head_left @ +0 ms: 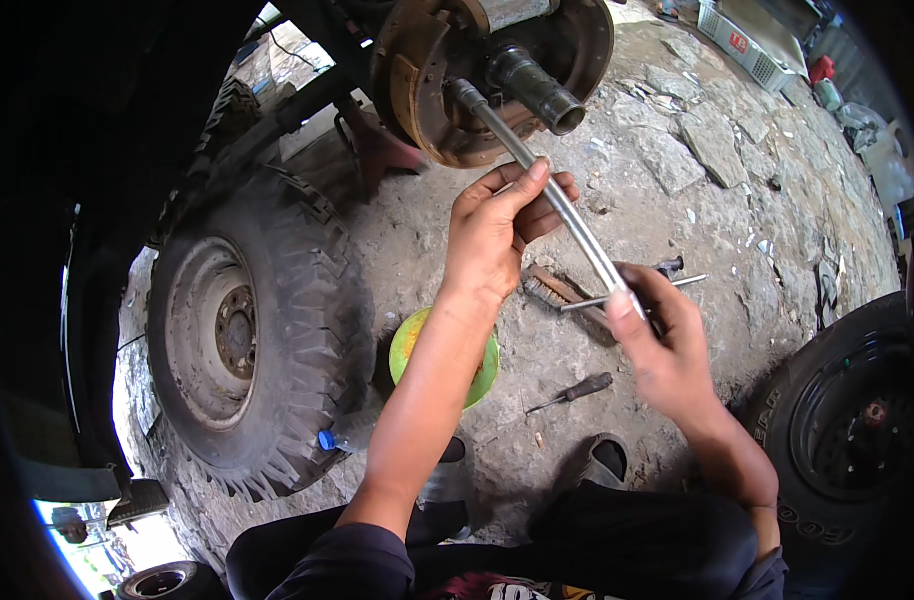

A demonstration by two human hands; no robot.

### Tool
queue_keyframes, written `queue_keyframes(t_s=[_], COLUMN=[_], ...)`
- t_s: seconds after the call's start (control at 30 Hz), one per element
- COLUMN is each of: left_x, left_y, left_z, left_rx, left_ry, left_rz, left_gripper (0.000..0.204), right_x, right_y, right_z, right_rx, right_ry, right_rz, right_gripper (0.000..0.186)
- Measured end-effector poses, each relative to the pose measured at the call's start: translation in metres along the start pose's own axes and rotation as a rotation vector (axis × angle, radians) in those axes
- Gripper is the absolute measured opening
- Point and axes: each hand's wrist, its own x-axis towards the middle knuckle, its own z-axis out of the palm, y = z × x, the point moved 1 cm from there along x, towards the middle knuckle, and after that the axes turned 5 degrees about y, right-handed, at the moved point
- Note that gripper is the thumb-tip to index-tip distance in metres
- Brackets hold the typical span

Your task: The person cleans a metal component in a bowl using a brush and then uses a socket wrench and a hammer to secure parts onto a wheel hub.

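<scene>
Viewing from the head: a long silver tubular steel socket bar (580, 226) slants down from the rusty brown round metal brake assembly (430, 62), its tip at the inner plate. The left hand (492, 222) encircles mid-shaft; the right hand (667, 345) grips the lower end. The assembly stands uncovered; fastener progress cannot be told. Below-left of it stands a coarse-treaded black rubber tyre (312, 290).

A brush (552, 288), a black-handled tool (575, 391) and a green bowl (489, 372) are carried by the rough floor (657, 230), a crate (762, 68) near its far edge.
</scene>
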Motion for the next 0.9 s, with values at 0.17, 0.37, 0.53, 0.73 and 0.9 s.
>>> queue_keyframes(t_s=[0.17, 0.37, 0.53, 0.73, 0.9], left_x=[-0.002, -0.011, 0.0, 0.003, 0.011], left_y=[-0.003, 0.003, 0.002, -0.007, -0.008], left_z=[0.002, 0.004, 0.004, 0.001, -0.005], left_rx=[-0.287, 0.057, -0.267, -0.166, 0.086], left_ry=[-0.132, -0.007, -0.145, -0.114, 0.105], left_rz=[-0.004, 0.024, -0.125, -0.046, 0.083], left_gripper=[0.036, 0.04, 0.039, 0.041, 0.028], right_x=[0.012, 0.01, 0.013, 0.018, 0.017], right_y=[0.009, 0.006, 0.009, 0.007, 0.017], right_z=[-0.006, 0.004, 0.005, 0.002, 0.003], right_rx=[0.933, 0.475, 0.886, 0.561, 0.234], right_ry=[-0.3, -0.118, -0.049, -0.158, -0.034], right_rz=[0.511, 0.257, 0.555, 0.369, 0.134], right_gripper=[0.047, 0.034, 0.037, 0.027, 0.036])
